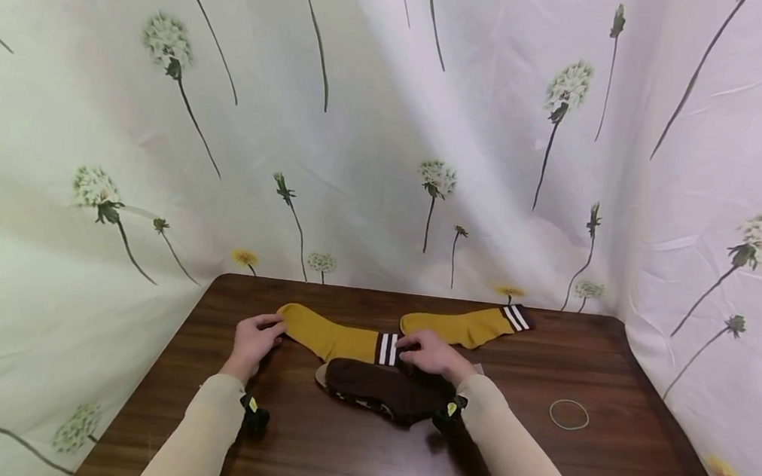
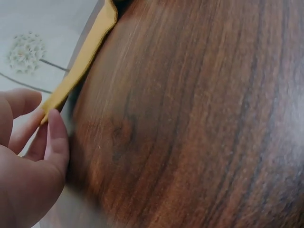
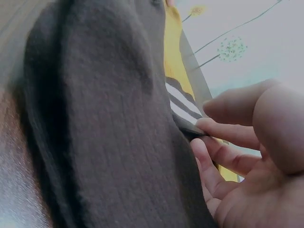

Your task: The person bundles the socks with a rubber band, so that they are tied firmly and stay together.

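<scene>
The left hand (image 1: 254,342) had the toe of the left yellow sock (image 1: 338,338) pinched between thumb and fingers, while the right hand (image 1: 435,355) held its striped cuff in its fingertips. This sock lay stretched left to right across the far part of the wooden table (image 1: 321,459). A dark brown sock (image 1: 375,385) lay just on its near side, a second yellow sock (image 1: 458,328) at the far right, and a thin band (image 1: 569,422) farther right and nearer
</scene>
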Demonstrator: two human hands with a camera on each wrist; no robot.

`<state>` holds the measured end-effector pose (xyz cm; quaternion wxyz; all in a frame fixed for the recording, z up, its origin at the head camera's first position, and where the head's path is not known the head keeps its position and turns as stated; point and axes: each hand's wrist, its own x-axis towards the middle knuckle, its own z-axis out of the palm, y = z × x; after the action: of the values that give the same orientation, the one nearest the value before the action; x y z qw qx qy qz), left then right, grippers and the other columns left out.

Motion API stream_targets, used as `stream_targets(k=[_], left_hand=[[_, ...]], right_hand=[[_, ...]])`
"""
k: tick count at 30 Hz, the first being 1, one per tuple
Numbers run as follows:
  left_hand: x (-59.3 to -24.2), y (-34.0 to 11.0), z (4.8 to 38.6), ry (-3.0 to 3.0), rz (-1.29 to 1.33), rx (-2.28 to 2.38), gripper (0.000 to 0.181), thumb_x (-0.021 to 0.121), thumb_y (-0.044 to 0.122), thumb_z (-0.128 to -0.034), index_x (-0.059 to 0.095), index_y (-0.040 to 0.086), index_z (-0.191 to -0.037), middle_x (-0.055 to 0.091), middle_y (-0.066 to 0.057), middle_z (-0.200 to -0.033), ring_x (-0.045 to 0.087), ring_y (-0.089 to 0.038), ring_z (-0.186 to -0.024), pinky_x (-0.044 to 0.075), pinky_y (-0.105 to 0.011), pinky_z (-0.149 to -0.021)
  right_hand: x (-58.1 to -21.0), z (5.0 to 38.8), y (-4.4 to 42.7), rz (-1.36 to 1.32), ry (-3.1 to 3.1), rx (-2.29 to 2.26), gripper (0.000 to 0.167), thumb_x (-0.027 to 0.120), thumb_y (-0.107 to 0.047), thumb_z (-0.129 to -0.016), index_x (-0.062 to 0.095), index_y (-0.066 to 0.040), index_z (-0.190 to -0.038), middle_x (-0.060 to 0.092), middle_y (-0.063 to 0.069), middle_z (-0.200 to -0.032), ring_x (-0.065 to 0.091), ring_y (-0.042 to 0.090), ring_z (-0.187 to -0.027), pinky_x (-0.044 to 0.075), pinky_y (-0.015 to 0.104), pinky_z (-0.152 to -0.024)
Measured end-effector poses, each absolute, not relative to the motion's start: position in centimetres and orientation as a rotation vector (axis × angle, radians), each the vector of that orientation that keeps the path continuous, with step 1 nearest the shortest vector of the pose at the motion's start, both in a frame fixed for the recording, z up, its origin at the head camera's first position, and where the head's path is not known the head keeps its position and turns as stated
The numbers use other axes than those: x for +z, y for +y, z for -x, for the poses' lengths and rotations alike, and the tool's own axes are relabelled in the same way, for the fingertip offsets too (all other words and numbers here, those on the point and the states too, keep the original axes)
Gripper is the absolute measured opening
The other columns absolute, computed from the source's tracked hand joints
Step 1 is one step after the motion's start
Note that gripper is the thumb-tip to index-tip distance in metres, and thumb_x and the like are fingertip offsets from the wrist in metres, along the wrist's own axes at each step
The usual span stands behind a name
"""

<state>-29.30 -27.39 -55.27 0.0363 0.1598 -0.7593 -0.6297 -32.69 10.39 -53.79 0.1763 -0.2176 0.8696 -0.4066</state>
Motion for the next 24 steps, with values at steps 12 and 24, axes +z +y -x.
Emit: stream_targets(k=[12,24], left_hand=[[-55.1,-27.8,29.0,-2.160,-0.497,-1.952,0.034,0.077,0.004,-0.0949,0.069,-0.014,-0.123,0.073,-0.003,-0.101,0.071,-0.007,-0.081,0.060,-0.021,-0.069],[-54.2,-27.3,29.2,-2.200,-0.357,-2.052,0.030,0.065,-0.009,-0.0976,0.066,-0.014,-0.127,0.060,-0.009,-0.102,0.066,-0.012,-0.081,0.061,-0.025,-0.073]], right_hand=[[-54.5,32.8,10.6,0.676,2.536,-1.211,0.027,0.065,-0.009,-0.103,0.075,-0.004,-0.127,0.069,0.014,-0.134,0.061,0.034,-0.127,0.050,0.052,-0.102],[-53.5,32.5,10.9,0.588,2.506,-1.363,0.027,0.066,-0.008,-0.102,0.075,-0.002,-0.127,0.066,0.022,-0.135,0.072,0.017,-0.073,0.057,0.032,-0.065]])
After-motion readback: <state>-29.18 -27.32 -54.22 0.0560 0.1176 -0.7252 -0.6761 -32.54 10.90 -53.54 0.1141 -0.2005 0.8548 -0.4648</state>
